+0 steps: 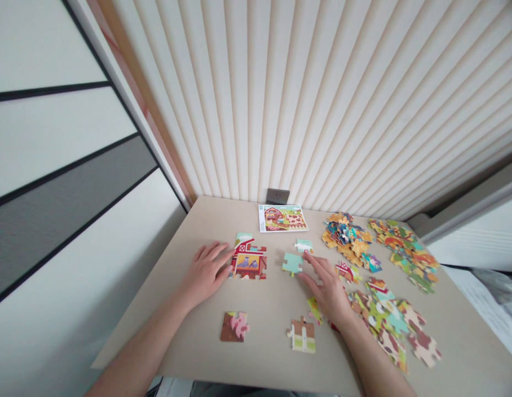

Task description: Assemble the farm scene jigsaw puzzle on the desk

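Note:
My left hand (pixel 208 273) lies palm down with its fingers spread, the fingertips at the left edge of a partly joined puzzle section (pixel 251 263) that shows a red barn. My right hand (pixel 328 289) has its thumb and index finger at the right side of a light-blue puzzle piece (pixel 292 263), gripping it by that edge. Just behind that piece is another blue-and-white puzzle piece (pixel 304 246), near the index fingertip. Toward the front are a brown-and-pink puzzle piece (pixel 234 327) and a brown, white and green fence piece (pixel 302 335).
A picture card (pixel 283 218) of a farm lies at the table's back, below a wall socket (pixel 278 196). On the right are a heap of orange-and-blue pieces (pixel 347 237), a flat group of pieces (pixel 407 251) and loose farm pieces (pixel 375 311), some partly behind my right forearm.

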The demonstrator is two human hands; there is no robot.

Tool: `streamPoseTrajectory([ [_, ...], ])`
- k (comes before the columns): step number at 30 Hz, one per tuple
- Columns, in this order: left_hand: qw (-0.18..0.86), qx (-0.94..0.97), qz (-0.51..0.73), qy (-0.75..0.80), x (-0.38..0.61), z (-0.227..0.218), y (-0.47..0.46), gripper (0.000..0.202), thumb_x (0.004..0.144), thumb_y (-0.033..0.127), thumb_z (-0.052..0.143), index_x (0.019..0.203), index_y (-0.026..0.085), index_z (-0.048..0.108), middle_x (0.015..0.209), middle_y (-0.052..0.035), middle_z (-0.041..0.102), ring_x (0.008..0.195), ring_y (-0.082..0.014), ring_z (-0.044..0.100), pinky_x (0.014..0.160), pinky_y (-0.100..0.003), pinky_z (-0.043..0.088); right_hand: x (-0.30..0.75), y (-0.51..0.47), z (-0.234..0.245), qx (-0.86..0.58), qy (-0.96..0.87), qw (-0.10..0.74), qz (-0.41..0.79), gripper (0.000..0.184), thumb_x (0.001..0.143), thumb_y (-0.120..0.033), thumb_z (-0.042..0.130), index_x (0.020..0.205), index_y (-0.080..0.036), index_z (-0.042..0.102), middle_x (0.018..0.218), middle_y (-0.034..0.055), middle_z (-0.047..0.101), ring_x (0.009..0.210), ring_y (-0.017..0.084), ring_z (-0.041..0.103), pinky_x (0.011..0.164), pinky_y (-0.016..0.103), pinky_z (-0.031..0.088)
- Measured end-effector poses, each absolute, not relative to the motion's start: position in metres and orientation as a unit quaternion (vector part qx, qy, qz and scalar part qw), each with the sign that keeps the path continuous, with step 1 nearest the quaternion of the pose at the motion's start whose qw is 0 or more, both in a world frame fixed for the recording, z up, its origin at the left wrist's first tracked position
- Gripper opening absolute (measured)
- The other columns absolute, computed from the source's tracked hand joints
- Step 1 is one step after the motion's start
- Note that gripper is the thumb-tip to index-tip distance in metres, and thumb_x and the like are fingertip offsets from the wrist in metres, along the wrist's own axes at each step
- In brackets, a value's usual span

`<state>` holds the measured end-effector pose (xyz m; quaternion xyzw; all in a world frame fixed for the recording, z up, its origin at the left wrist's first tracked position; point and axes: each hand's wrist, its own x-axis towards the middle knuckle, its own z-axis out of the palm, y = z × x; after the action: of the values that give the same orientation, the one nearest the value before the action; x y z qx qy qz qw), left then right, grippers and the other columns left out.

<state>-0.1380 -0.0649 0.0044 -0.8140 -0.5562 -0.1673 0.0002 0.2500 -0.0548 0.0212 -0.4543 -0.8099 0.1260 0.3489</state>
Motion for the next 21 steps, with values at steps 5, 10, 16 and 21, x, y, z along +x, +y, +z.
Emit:
streamPoseTrajectory([
  [5, -0.015, -0.814, -0.167, -0.556, -0.1403, 0.0041, -0.0663, 0.043, 0.102, 0.037, 0.053, 0.144, 0.033, 0.058, 0.152, -0.0050, 0.054, 0.144, -0.0300, 0.045, 0.121, -0.056, 0.035, 0.2496, -0.0546, 0.0212, -0.457, -0.809, 0.350, 0.120, 0.056, 0.102, -0.037, 0.061, 0.155, -0.030, 0.046, 0.132, 0.0126, 0.067, 0.120, 0.031, 0.063, 0.100, 0.051, 0.055],
  [10, -0.024, -0.818, -0.156, -0.554, -0.1424, 0.0029, -0.0672, 0.043, 0.103, 0.037, 0.051, 0.145, 0.031, 0.057, 0.155, -0.0056, 0.051, 0.147, -0.0309, 0.041, 0.122, -0.058, 0.033, 0.2492, -0.0547, 0.0220, -0.454, -0.808, 0.355, 0.125, 0.055, 0.102, -0.036, 0.059, 0.155, -0.030, 0.045, 0.132, 0.0127, 0.067, 0.120, 0.031, 0.063, 0.101, 0.053, 0.054],
  [16, -0.029, -0.820, -0.166, -0.546, -0.1443, 0.0024, -0.0670, 0.043, 0.103, 0.037, 0.050, 0.146, 0.033, 0.055, 0.155, -0.0055, 0.051, 0.147, -0.0291, 0.042, 0.123, -0.057, 0.032, 0.2483, -0.0551, 0.0205, -0.446, -0.813, 0.349, 0.134, 0.056, 0.103, -0.036, 0.059, 0.156, -0.030, 0.043, 0.132, 0.0139, 0.067, 0.121, 0.032, 0.061, 0.100, 0.055, 0.053],
  [21, -0.035, -0.820, -0.167, -0.546, -0.1454, 0.0025, -0.0675, 0.044, 0.103, 0.037, 0.050, 0.146, 0.033, 0.055, 0.156, -0.0049, 0.051, 0.147, -0.0284, 0.042, 0.123, -0.056, 0.032, 0.2476, -0.0560, 0.0176, -0.445, -0.818, 0.339, 0.133, 0.054, 0.103, -0.035, 0.061, 0.154, -0.030, 0.046, 0.132, 0.0127, 0.067, 0.121, 0.031, 0.061, 0.100, 0.053, 0.053],
])
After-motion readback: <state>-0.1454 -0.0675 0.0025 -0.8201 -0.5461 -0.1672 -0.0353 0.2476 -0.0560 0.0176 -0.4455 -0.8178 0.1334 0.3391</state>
